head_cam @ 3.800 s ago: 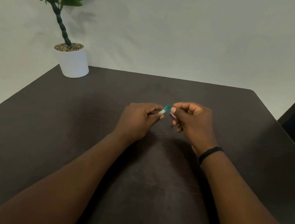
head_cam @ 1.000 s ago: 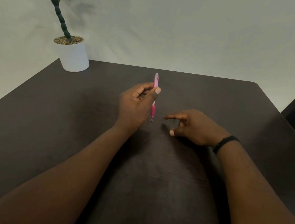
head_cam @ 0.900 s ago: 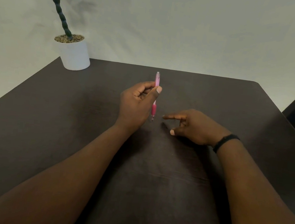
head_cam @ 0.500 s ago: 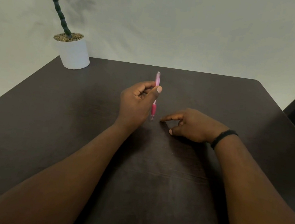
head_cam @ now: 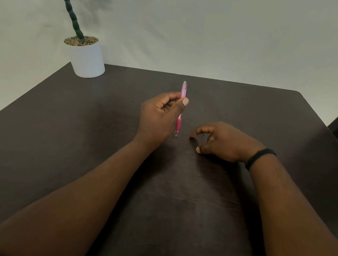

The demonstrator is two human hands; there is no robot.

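Slim pink pen (head_cam: 180,110), darker grip low, upright, tip down just above dark table (head_cam: 56,135)

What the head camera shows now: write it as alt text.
A left hand holds a pink pen upright, tip down, above a dark table. The right hand, black band at the wrist, rests beside it, loosely curled and empty. A white potted plant stands at the far left corner.

Matt dark table (head_cam: 251,108), plastic pen (head_cam: 179,118)
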